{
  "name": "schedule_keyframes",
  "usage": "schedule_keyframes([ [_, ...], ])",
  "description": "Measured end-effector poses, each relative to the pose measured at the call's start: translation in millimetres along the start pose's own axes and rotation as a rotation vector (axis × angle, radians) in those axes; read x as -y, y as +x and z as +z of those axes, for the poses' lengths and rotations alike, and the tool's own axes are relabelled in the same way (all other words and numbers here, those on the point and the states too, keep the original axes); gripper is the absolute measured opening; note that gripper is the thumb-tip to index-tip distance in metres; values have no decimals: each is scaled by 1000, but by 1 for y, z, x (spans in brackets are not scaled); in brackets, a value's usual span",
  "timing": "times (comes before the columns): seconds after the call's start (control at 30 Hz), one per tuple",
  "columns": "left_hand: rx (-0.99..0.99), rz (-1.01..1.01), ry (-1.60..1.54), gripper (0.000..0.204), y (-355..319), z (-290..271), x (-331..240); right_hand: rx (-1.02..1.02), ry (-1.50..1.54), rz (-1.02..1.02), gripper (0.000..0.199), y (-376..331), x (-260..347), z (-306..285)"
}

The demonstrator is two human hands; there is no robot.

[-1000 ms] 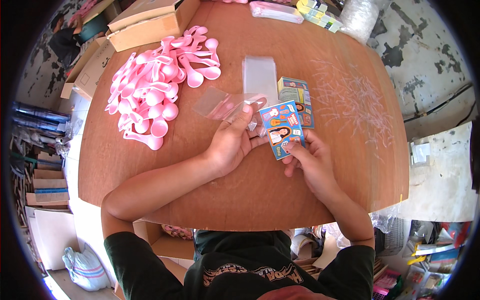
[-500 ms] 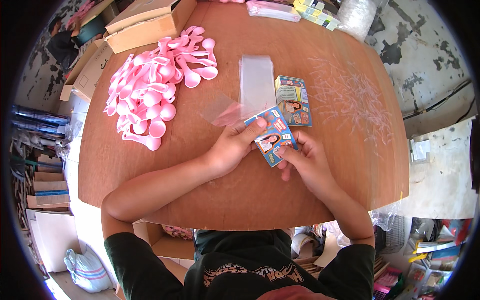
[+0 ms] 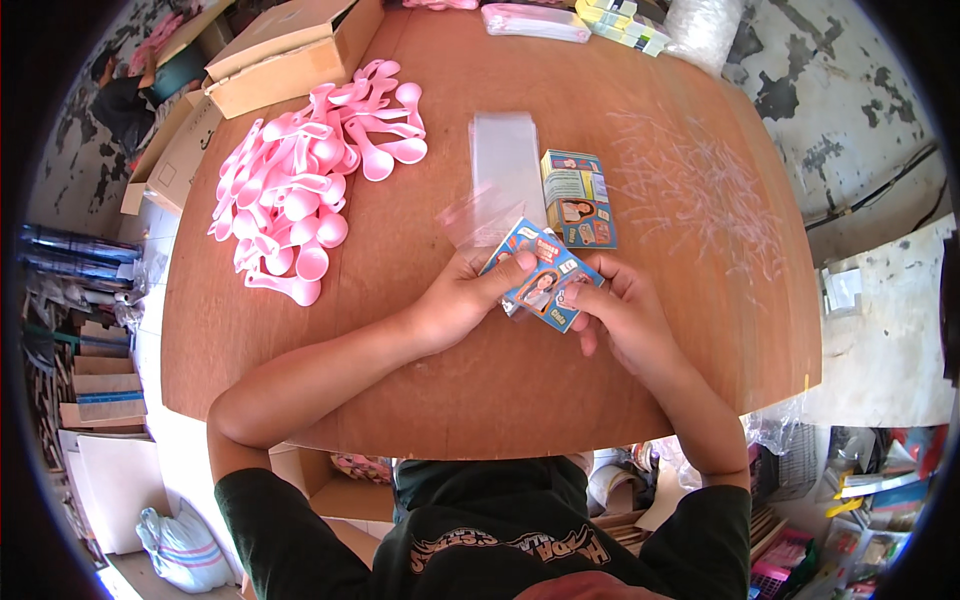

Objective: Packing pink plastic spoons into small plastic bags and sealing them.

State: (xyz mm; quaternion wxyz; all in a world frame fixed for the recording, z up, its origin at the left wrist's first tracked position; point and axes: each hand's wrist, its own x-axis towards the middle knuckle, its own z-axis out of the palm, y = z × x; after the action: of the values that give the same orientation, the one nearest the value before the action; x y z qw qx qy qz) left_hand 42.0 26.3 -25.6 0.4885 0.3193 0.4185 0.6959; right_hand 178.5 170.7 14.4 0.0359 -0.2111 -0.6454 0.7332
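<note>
Over the near middle of the table, my left hand (image 3: 458,300) and my right hand (image 3: 628,312) hold a blue printed card (image 3: 543,281) between them. The left thumb presses on its upper left part, while the right thumb and fingers pinch its right side. A clear plastic bag (image 3: 470,222) with a pinkish tint sticks out from behind my left hand; its contents cannot be made out. Just beyond lies a stack of clear plastic bags (image 3: 503,160). Beside that stands a stack of similar blue cards (image 3: 582,215). Pink measuring spoons (image 3: 300,205) are heaped to the left.
Thin clear plastic strips (image 3: 700,190) lie scattered on the right of the wooden table (image 3: 390,400). A cardboard box (image 3: 290,60) stands at the far left. Along the far edge are packaged plastic bags (image 3: 536,22), yellow-and-white boxes (image 3: 625,28) and a clear plastic roll (image 3: 703,35). A person (image 3: 125,105) is at far left.
The card has turned in my hands, its lower end swinging to the right. The pinkish clear bag behind my left hand has shifted slightly right and up. Both hands keep hold of the card.
</note>
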Motion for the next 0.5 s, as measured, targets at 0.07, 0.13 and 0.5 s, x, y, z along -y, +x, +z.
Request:
schedule_keyframes([
  [0.07,-38,26,-52,30,-3,2,0,-22,36,0,17,-1,1,2],
  [0.13,-52,29,-9,30,-4,3,3,-49,74,7,18,-1,2,6],
  [0.5,-139,24,-317,44,-2,5,-10,157,21,-84,22,-2,-3,8],
])
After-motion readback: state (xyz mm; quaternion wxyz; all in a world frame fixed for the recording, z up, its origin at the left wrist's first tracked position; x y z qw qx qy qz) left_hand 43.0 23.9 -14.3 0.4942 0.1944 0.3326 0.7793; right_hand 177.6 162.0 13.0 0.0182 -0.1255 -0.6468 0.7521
